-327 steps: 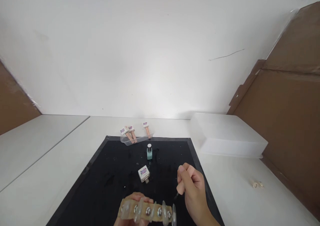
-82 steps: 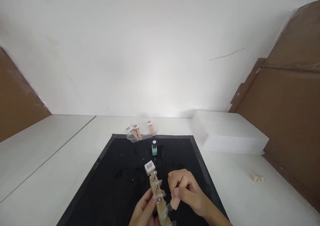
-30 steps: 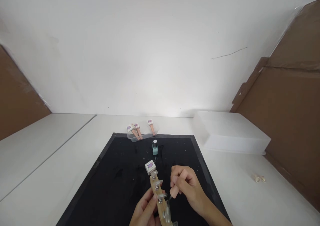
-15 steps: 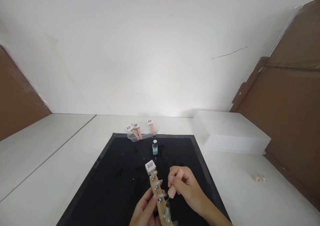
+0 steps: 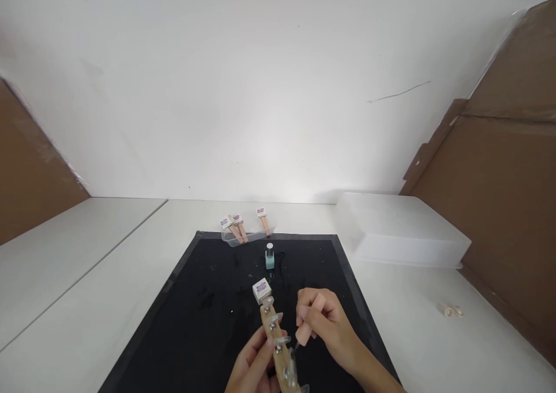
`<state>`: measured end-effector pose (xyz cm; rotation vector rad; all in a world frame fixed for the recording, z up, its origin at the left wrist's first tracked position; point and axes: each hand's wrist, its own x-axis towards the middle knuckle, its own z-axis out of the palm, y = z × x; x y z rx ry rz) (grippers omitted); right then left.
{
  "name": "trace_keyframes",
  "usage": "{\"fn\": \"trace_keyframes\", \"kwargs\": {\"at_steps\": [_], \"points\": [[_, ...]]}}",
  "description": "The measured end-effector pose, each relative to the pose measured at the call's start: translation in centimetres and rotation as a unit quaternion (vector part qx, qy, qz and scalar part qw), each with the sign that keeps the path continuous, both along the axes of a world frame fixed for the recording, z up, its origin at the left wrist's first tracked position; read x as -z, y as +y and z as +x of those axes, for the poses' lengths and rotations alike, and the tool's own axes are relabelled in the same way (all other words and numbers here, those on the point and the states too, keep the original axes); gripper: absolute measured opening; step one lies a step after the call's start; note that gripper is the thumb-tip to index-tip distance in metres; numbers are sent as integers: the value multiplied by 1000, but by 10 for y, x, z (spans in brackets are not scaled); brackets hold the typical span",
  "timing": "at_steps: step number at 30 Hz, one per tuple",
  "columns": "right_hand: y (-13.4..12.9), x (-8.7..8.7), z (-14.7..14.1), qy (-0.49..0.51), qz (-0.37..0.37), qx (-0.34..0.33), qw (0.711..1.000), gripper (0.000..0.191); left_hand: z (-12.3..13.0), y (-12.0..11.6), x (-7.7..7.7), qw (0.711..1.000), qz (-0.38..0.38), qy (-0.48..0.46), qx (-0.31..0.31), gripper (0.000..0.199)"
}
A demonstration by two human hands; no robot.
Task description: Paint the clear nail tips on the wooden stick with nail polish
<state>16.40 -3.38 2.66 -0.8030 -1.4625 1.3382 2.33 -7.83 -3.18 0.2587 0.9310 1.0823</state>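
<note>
My left hand (image 5: 257, 363) grips a wooden strip (image 5: 280, 355) that carries several clear nail tips on metal studs. Beyond the strip's far end is a small white box (image 5: 262, 289) with a colourful print. In my right hand (image 5: 328, 326) a pink-handled brush (image 5: 311, 319) is pinched, its dark thin end pointing down at the clear tip (image 5: 291, 368) near the strip's lower part. Whether the brush touches that tip is hard to tell. A mint-green bottle (image 5: 270, 259) with a grey and white cap stands farther back on the black mat (image 5: 208, 323).
Behind the mat's back edge lies a clear tray (image 5: 237, 241) with pink-handled pieces (image 5: 264, 222) topped by printed white squares. A white box (image 5: 399, 231) stands at right, with small beige rings (image 5: 450, 310) in front. Brown cardboard (image 5: 508, 208) flanks the right side.
My right hand has shifted slightly to the right with the brush, whose end has moved a little away from the strip. My left hand and the strip have hardly moved.
</note>
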Motion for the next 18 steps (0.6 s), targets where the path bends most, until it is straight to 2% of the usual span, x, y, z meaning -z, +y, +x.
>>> {"fn": "trace_keyframes", "kwargs": {"at_steps": [3, 6, 11, 18], "points": [[-1, -2, 2, 9, 35, -38, 999, 25, -1, 1, 2, 1000, 6, 10, 11, 61], [-2, -5, 1, -4, 21, -46, 999, 25, 0, 1, 1, 1000, 6, 13, 18, 61], [0, -5, -2, -19, -44, 8, 999, 22, 0, -2, -3, 1000, 11, -9, 4, 55], [4, 5, -3, -33, -35, 90, 995, 27, -1, -4, -8, 1000, 5, -3, 2, 49]]}}
